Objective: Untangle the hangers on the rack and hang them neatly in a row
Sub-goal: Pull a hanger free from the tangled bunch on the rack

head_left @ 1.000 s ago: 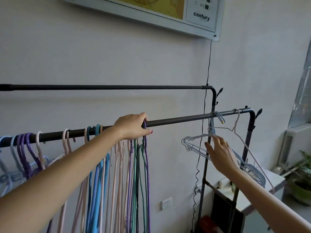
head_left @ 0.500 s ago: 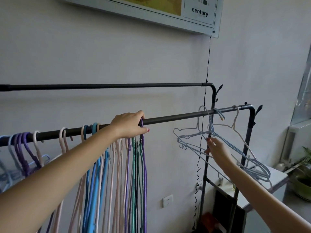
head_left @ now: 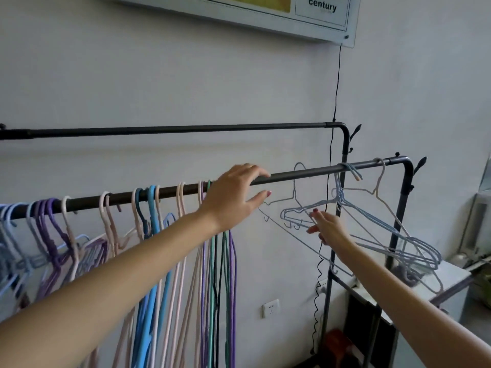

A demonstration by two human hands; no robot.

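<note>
left hand [head_left: 233, 197]: released rail [head_left: 305, 173] | right hand [head_left: 330, 229]: lifted pale hanger [head_left: 297, 200]

"century" — on the wall panel [head_left: 322, 11]

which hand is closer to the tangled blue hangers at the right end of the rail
Right. The right hand touches the tangled blue hangers; the left hand hovers at the rail, off to their left.
</note>
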